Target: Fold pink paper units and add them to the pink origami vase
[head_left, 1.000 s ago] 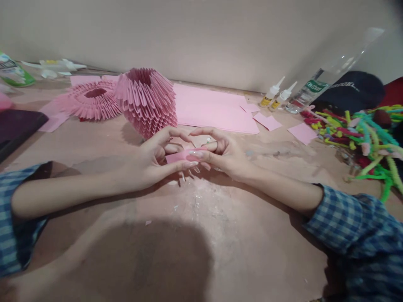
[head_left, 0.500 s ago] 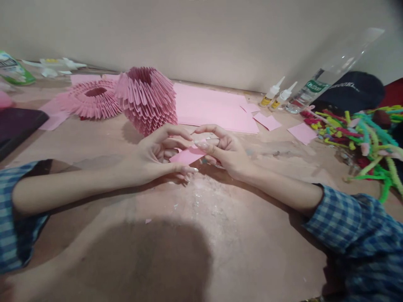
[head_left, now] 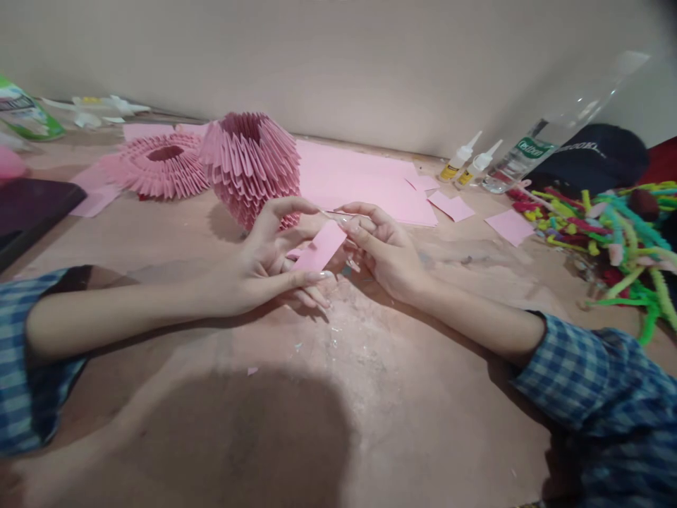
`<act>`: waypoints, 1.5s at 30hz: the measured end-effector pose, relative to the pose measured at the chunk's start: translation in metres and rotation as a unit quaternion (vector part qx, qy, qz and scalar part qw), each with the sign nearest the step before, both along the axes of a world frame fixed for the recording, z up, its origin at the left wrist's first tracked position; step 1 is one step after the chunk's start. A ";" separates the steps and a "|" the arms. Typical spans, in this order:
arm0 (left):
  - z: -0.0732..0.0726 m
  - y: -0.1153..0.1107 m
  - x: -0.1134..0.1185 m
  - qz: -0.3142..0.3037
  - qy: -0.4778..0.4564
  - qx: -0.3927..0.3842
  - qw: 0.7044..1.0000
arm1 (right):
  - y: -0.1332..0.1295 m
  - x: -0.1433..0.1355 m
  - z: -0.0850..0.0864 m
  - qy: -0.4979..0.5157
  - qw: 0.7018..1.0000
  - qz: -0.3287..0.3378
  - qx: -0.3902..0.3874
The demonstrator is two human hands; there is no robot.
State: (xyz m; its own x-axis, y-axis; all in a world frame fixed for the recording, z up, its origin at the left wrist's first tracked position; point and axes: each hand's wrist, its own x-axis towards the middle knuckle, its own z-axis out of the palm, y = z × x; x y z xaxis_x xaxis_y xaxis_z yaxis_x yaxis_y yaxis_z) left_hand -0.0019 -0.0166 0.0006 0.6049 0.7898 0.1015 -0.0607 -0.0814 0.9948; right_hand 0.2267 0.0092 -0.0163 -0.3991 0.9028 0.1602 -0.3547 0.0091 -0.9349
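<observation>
A small pink paper strip (head_left: 324, 248) is held between my two hands, a little above the table. My left hand (head_left: 275, 261) grips its lower left end, with the thumb along the near edge and the fingers behind it. At the upper right end, my right hand (head_left: 383, 247) pinches the strip between thumb and fingers. Just behind my left hand stands a vase-shaped piece of folded pink paper (head_left: 251, 166). A flat ring of folded pink paper (head_left: 163, 168) lies to its left.
Large pink paper sheets (head_left: 360, 183) lie at the back, with small pink squares (head_left: 510, 226) to their right. Two glue bottles (head_left: 458, 156), a tilted clear plastic bottle (head_left: 529, 152), a dark cap (head_left: 597, 159) and colourful pipe cleaners (head_left: 629, 247) occupy the right. A dark flat device (head_left: 37, 212) is at left.
The paper strip has turned to a steeper slant, showing more of its face. My left fingers have shifted slightly around it. The whole view has moved a little.
</observation>
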 end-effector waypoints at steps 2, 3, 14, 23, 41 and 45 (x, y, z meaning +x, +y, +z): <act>0.001 0.000 0.000 -0.004 0.004 -0.014 1.000 | 0.002 0.001 -0.001 -0.001 1.000 -0.005 -0.004; 0.002 0.000 0.000 0.003 0.011 -0.013 1.000 | 0.002 0.002 -0.002 -0.003 1.000 -0.009 0.001; -0.003 0.005 -0.001 -0.001 0.036 0.008 0.999 | -0.008 0.000 -0.002 0.000 0.998 0.055 0.017; -0.003 0.008 -0.003 0.012 0.033 0.154 0.987 | -0.007 0.002 -0.003 -0.035 0.997 0.036 0.055; 0.003 0.004 -0.004 0.141 0.054 0.054 0.987 | -0.017 0.002 0.001 -0.073 0.992 0.085 0.066; 0.003 0.005 -0.002 0.136 0.059 0.054 0.987 | -0.019 0.000 -0.002 -0.051 0.993 0.097 0.053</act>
State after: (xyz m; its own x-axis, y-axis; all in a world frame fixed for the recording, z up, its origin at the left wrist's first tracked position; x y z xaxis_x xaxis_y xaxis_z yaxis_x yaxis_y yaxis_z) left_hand -0.0042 -0.0117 0.0033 0.3835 0.9135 0.1355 0.0930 -0.1841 0.9785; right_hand 0.2271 -0.0096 -0.0180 -0.5836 0.7873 0.1991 -0.2628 0.0489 -0.9636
